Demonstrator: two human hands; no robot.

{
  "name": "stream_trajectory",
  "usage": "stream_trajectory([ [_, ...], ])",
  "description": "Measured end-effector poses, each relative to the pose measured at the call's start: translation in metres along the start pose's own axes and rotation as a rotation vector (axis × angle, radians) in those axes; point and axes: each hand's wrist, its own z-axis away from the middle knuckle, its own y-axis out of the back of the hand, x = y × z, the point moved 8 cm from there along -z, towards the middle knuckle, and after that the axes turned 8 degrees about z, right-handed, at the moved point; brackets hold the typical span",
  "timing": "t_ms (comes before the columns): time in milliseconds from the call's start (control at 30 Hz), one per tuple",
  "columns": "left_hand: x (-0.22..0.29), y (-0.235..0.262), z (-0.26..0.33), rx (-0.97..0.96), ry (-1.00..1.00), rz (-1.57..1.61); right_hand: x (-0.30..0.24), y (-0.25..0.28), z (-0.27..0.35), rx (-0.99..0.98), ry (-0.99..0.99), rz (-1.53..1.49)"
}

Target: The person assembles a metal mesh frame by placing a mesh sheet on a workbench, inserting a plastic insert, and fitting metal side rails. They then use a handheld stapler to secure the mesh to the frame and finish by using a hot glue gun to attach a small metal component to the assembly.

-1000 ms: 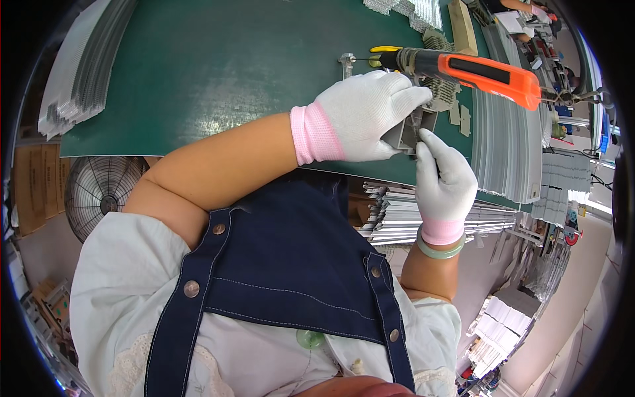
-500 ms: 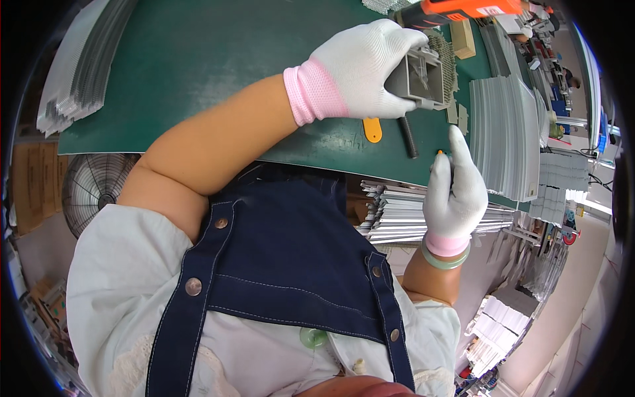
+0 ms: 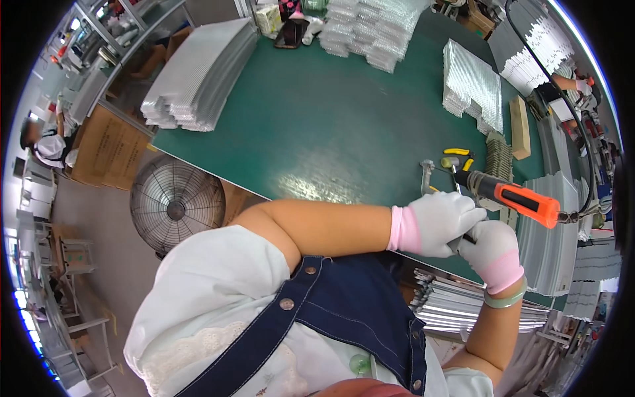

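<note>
My left hand (image 3: 442,223), in a white knit glove with a pink cuff, is closed around a grey metal piece (image 3: 454,244) near the front edge of the green table. Most of that piece is hidden by the gloves. Right up against it, my gloved right hand (image 3: 491,250) is closed too, with a bit of something dark showing between the two hands. Just above them hangs an orange and black power screwdriver (image 3: 526,202). Beyond my left hand lie pliers with yellow handles (image 3: 458,153) and a small grey bracket (image 3: 426,175).
A row of grey-beige parts (image 3: 499,159) and a wooden block (image 3: 520,129) lie on the right. Long light profiles (image 3: 546,245) are stacked beside my right hand. Farther off are bubble-wrapped bundles (image 3: 370,30) and a panel stack (image 3: 198,73). A floor fan (image 3: 176,210) stands left.
My view has swung, showing more of the table's left and far side. My hands, apart before, have come together. The black rod seen lying on the table is out of sight.
</note>
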Motion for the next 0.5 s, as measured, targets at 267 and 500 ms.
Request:
stream_trajectory([
  [267, -0.001, 0.008, -0.003, -0.015, -0.01, 0.011, 0.001, 0.004, 0.02, 0.382, -0.053, -0.403],
  [500, -0.002, 0.007, -0.001, 0.072, -0.109, -0.091, 0.029, -0.022, 0.059, 0.614, -0.311, -0.556],
])
